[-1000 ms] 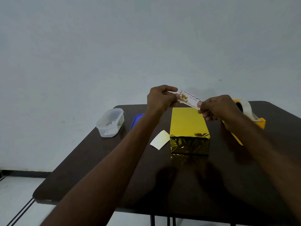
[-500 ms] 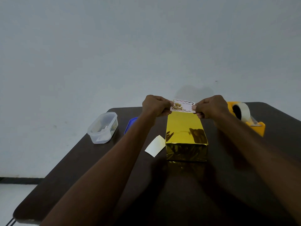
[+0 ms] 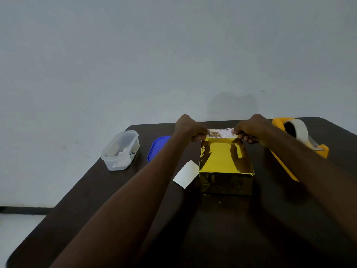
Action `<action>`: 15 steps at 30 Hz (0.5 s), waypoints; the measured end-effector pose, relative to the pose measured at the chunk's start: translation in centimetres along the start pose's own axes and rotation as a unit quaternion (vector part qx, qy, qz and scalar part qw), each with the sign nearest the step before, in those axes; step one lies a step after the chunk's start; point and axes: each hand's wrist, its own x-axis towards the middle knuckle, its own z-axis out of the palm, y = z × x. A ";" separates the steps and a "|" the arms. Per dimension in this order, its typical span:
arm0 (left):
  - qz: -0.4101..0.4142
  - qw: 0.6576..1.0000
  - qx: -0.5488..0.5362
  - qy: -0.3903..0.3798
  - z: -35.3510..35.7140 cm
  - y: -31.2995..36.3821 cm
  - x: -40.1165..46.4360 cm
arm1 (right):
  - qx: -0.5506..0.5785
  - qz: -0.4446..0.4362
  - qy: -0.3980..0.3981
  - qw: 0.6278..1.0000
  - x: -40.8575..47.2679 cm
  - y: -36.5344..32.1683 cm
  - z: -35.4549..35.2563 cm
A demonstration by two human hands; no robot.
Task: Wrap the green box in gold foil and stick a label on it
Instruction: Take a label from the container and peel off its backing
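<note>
Wrapping looks done: the box (image 3: 226,163) sits on the desk (image 3: 212,229) fully covered in gold foil, no green showing anywhere, top face smooth, front face creased but closed. What's left, as far as I can judge, is only the label

The label (image 3: 221,132) is a small white strip w/ a wavy printed border and a gold-brown motif near its left end. It's stretched flat btwn the two hands, right over the far top edge of the box; can't tell if it's touching the foil yet or just above it. Left hand (image 3: 190,129) pinches the left end, fingers curled under; right hand (image 3: 251,128) pinches the right end the same way, its fingers (image 3: 245,139) tucked below the strip. Both hands grasping the label, neither holding anything else

So approx. the last step: lower, press down, smooth out. Not stuck yet by the look of it

Writing: there's a faint line of script on the label toward the right-hand fingers, too small and blurred to read. No brand legible anywhere

Other bits: a white backing paper (image 3: 185,174) lies on the desk nearer the viewer than the left fingers, just beside the box's left side, prob. peeled off the label. A blue lid (image 3: 155,147) and a clear plastic tub (image 3: 120,150) sit out beyond the left fingers' outer side; the tub has a printed sticker on its side, unreadable. A yellow tape dispenser (image 3: 298,135) w/ a clear roll is just outside the right fingers
</note>
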 end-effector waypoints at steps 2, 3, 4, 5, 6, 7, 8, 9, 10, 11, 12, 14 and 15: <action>-0.001 1.000 0.009 -0.011 0.1 -0.2 0.2 | -0.010 0.001 -0.010 1.000 0.2 0.2 -0.1; 0.001 1.000 0.013 -0.013 0.3 -0.3 0.3 | -0.014 0.000 -0.013 1.000 0.3 0.3 -0.1; 0.005 1.000 0.017 -0.013 0.4 -0.5 0.4 | -0.020 -0.002 -0.017 1.000 0.4 0.4 -0.1; 0.009 1.000 0.021 -0.012 0.4 -0.6 0.5 | -0.027 -0.004 -0.019 0.999 0.5 0.4 -0.1; 0.013 1.000 0.025 -0.011 0.5 -0.7 0.6 | -0.035 -0.006 -0.021 0.999 0.6 0.6 -0.1; 0.017 0.999 0.030 -0.009 0.6 -0.7 0.7 | -0.043 -0.009 -0.022 0.999 0.8 0.7 -0.1; 0.020 0.999 0.035 -0.008 0.7 -0.7 0.8 | -0.048 -0.012 -0.022 0.999 0.9 0.8 -0.1; 0.024 0.999 0.040 -0.005 0.7 -0.7 0.8 | -0.050 -0.014 -0.020 0.998 1.0 0.9 -0.1; 0.029 0.999 0.045 -0.002 0.7 -0.7 0.8 | -0.050 -0.015 -0.019 0.998 1.1 1.0 -0.1; 0.037 0.998 0.052 0.002 0.8 -0.7 0.8 | -0.050 -0.015 -0.018 0.998 1.2 1.0 -0.1; 0.045 0.997 0.059 0.006 0.9 -0.7 0.9 | -0.052 -0.015 -0.019 0.998 1.3 1.0 -0.1; 0.059 0.996 0.069 0.012 1.0 -0.9 0.9 | -0.056 -0.017 -0.020 0.998 1.4 1.0 -0.1; 0.063 0.995 0.070 0.013 1.0 -1.0 0.9 | -0.058 -0.019 -0.020 0.998 1.4 1.1 -0.1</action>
